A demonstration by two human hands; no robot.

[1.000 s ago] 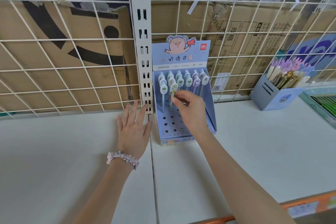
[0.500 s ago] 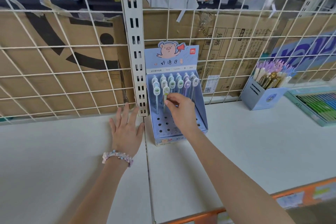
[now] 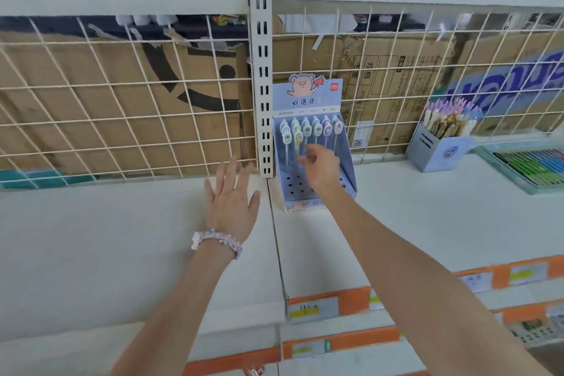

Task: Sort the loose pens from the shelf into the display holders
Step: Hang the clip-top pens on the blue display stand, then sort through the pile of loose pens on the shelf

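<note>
A blue cardboard display holder with a pig picture stands at the back of the white shelf, beside the slotted post. Several pens with oval cartoon tops stand in its two back rows; the front holes are bare. My right hand hovers over the holder just right of a green-topped pen that stands in a hole. Its thumb and forefinger are slightly apart and nothing shows between them. My left hand lies flat on the shelf left of the holder, fingers spread, a bead bracelet on the wrist.
A second blue holder full of pens stands to the right, next to a tray of coloured pens. A wire grid with cardboard boxes behind it closes the back. Orange price strips mark the shelf's front edge.
My right hand's pinch on the green-topped pen has loosened and the pen stands in the holder. The view has pulled back and now takes in the upper shelf. My left hand stays flat.
</note>
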